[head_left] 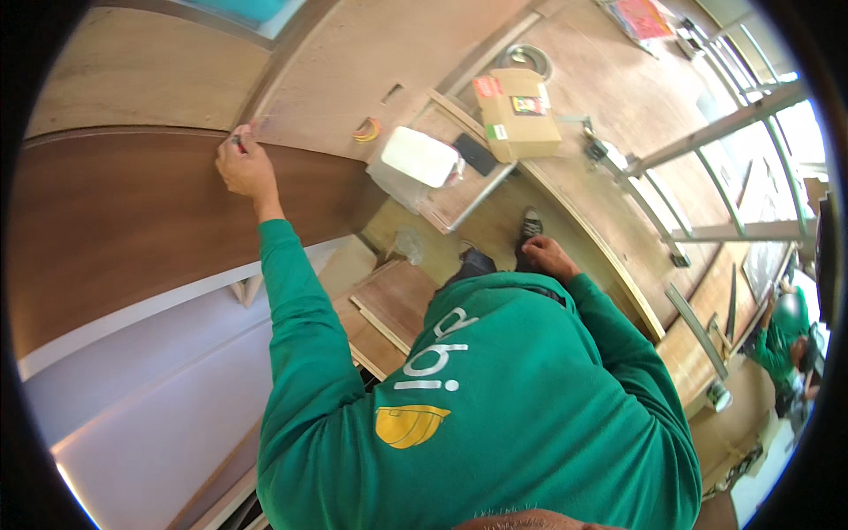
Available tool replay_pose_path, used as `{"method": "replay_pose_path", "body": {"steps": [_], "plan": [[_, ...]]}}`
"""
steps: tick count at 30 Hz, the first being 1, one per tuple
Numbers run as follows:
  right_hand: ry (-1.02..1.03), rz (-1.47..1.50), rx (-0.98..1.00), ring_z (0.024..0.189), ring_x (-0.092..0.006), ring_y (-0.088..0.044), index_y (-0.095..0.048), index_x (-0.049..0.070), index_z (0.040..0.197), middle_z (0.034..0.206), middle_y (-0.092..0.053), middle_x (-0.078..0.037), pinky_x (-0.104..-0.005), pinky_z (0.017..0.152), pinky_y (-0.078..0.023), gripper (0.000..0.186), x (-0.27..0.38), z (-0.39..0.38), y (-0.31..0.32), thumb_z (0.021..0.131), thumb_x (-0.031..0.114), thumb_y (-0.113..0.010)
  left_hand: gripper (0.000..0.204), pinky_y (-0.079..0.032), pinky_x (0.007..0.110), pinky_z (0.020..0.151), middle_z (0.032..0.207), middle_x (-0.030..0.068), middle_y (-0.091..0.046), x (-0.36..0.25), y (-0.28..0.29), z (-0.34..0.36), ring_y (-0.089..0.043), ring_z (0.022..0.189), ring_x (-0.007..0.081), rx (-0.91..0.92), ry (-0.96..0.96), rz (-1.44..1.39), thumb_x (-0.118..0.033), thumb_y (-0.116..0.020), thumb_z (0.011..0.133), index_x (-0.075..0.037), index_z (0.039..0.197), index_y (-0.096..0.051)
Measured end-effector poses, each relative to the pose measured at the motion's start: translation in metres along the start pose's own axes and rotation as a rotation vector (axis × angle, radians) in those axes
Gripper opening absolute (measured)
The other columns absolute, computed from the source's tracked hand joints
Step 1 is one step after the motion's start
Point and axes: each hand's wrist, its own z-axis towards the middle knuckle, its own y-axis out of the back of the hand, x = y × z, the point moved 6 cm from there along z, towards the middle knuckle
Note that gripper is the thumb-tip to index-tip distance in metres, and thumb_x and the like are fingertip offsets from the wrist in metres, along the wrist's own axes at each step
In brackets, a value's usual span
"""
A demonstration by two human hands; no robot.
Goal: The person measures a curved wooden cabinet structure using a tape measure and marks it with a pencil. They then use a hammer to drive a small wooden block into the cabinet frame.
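Observation:
Out to the left, my left hand [247,170] is raised against a dark brown panel [124,212]. Its fingers are closed round a small, partly red and dark thing that I cannot make out, at the seam where the panel meets pale plywood [327,79]. My right hand [552,259] hangs low by my right thigh, above a dark shoe [531,223]. Its fingers are curled together, and their inner side is hidden. Orange and yellow wires [367,131] poke out of the plywood, right of my left hand.
Ahead, a white plastic container [420,157], a black phone [475,154] and a cardboard box [523,124] sit on boards. A metal ladder [720,132] stands at right. Loose wooden boards [389,305] lie beside me. A person in green [782,344] is at far right.

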Motion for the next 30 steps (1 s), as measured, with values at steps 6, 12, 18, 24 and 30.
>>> {"method": "replay_pose_path", "body": {"steps": [6, 12, 18, 24, 30], "plan": [[0.008, -0.049, -0.072, 0.082, -0.0191, -0.068, -0.073, -0.002, 0.119, 0.092, -0.072, -0.009, -0.0367, 0.074, -0.058, 0.039, 0.012, -0.012, -0.001, 0.099, 0.031, -0.07, 0.036, -0.054, 0.056, 0.075, 0.103, 0.0076, -0.075, -0.003, -0.015, -0.005, -0.067, 0.098, 0.0376, -0.099, 0.127, 0.063, -0.046, -0.068, 0.1, -0.011, 0.098, -0.079], [0.022, 0.019, -0.148, 0.086, -0.0185, -0.069, -0.076, 0.002, 0.113, 0.094, -0.075, -0.008, -0.0376, 0.078, -0.059, 0.033, -0.005, -0.022, 0.009, 0.1, 0.03, -0.068, 0.042, -0.053, 0.055, 0.084, 0.105, 0.0122, -0.074, -0.01, -0.013, -0.01, -0.066, 0.103, 0.0392, -0.099, 0.14, -0.045, -0.051, -0.064, 0.104, -0.012, 0.108, -0.08], [0.0, 0.096, -0.216, 0.085, -0.0182, -0.066, -0.076, -0.001, 0.113, 0.091, -0.074, -0.009, -0.0373, 0.077, -0.056, 0.036, -0.022, -0.036, -0.008, 0.098, 0.031, -0.07, 0.056, -0.053, 0.049, 0.089, 0.11, 0.0168, -0.07, -0.012, 0.012, -0.016, -0.065, 0.106, 0.037, -0.06, 0.123, -0.159, -0.052, -0.062, 0.106, -0.006, 0.136, -0.072], [-0.103, 0.288, -0.316, 0.079, -0.0173, -0.066, -0.075, 0.0, 0.113, 0.09, -0.071, -0.007, -0.037, 0.073, -0.057, 0.035, -0.071, -0.063, -0.024, 0.1, 0.033, -0.071, 0.029, -0.055, 0.045, 0.091, 0.11, 0.0195, -0.072, -0.05, 0.005, -0.113, -0.069, 0.101, 0.0328, 0.058, 0.228, -0.606, -0.02, -0.069, 0.107, 0.005, 0.119, -0.073], [-0.221, 0.057, -0.453, 0.101, -0.0289, -0.068, -0.065, 0.005, 0.129, 0.108, -0.067, -0.014, -0.0516, 0.088, -0.059, 0.047, -0.101, -0.046, 0.018, 0.097, 0.038, -0.072, 0.037, -0.047, 0.039, 0.059, 0.07, 0.0051, -0.066, -0.14, -0.075, -0.357, -0.06, 0.067, 0.0148, 1.206, 0.399, -0.885, -0.038, -0.074, 0.104, -0.001, 0.099, -0.076]]}}
